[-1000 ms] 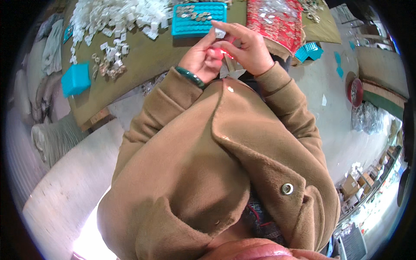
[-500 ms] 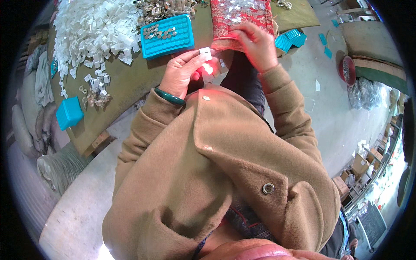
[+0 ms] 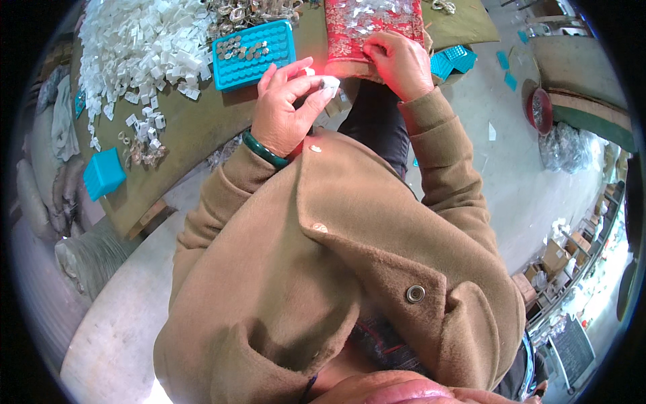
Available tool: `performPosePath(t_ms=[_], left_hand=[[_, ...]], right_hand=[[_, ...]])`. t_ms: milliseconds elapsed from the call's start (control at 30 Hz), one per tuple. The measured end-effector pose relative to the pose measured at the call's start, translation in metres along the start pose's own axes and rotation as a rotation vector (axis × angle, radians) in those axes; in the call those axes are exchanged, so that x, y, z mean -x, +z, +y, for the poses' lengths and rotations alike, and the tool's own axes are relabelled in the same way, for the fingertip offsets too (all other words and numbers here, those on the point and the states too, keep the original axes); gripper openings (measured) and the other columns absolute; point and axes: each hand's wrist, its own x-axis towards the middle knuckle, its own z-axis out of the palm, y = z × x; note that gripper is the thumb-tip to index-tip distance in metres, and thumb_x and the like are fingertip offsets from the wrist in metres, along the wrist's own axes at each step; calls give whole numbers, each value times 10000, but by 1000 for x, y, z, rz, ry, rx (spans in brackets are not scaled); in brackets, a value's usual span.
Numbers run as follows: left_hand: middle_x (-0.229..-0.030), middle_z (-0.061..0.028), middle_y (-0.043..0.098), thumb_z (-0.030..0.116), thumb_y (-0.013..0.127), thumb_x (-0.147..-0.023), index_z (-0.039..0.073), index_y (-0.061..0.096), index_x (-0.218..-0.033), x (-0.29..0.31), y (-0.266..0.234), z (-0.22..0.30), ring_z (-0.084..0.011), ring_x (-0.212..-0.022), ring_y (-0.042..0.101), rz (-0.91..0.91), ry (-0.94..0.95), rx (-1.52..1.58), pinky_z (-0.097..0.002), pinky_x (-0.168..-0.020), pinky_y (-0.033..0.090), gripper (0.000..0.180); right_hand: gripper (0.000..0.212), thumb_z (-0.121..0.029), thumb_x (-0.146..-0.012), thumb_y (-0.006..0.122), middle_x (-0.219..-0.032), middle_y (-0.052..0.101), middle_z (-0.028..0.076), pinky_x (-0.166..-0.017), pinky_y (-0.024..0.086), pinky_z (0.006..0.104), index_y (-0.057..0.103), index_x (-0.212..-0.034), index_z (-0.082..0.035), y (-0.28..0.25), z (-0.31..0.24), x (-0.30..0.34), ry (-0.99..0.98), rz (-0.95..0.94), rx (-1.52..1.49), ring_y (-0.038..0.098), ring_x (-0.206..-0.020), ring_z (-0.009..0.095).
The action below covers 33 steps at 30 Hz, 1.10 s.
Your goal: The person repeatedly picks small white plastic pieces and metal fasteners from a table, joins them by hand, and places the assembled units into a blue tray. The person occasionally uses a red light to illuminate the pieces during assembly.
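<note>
My left hand (image 3: 286, 111) pinches a small white plastic piece (image 3: 330, 83) between thumb and fingers, beside the table's near edge. Another small white bit shows at its fingertips; I cannot tell whether it is a separate piece. My right hand (image 3: 404, 66) is closed, with curled fingers over the near part of a red patterned cloth (image 3: 342, 48). Whatever those fingers hold is hidden. Small clear, shiny pieces (image 3: 367, 23) lie on the cloth. Left of it stands a blue tray (image 3: 250, 79) carrying several round silver discs.
A large heap of white plastic pieces (image 3: 145, 50) covers the table's left part. Metal-looking parts (image 3: 252, 12) lie behind the tray. A blue container (image 3: 104, 173) sits near the table's left edge; more blue trays (image 3: 452, 62) are right of the cloth. A red basin (image 3: 540, 111) is farther right.
My left hand has turned and risen slightly, its fingers more spread, and the white piece has tilted. My right hand has shifted a little over the cloth, fingers more curled.
</note>
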Motion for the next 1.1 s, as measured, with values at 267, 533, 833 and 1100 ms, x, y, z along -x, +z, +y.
performPosePath(t_ms=[267,533,833,1100], left_hand=[[-850,-72,700,187,555,-953,-2,656,-1039,3,0,5,-115,-753,644,-178,-370,595,-329,-865,488,231],[-987,-132,683,226,466,-1013,-2,582,-1171,12,5,-17,-140,-771,650,-225,-657,1239,-263,-696,535,301],[-1049,-117,675,192,535,-987,26,592,-1149,9,-7,-7,-137,-833,648,56,-549,1362,-265,-749,531,239],[-1045,-81,673,220,543,-987,57,613,-1077,13,-19,-13,-38,-705,549,120,-617,1395,-237,-736,518,199]], right_hand=[[138,-252,-832,645,-877,623,79,-726,518,417,691,-875,-129,16,2,-7,-36,247,127,637,-848,298],[153,-236,-812,663,-845,643,61,-703,522,381,679,-898,-110,8,0,-4,-36,203,8,652,-792,259],[36,-14,-891,632,-884,658,61,-737,552,274,617,-922,-22,1,-42,12,244,-162,-1403,664,-779,145],[238,-34,-923,578,-945,670,79,-786,534,280,632,-1150,18,11,-65,10,263,-302,-1561,643,-802,136]])
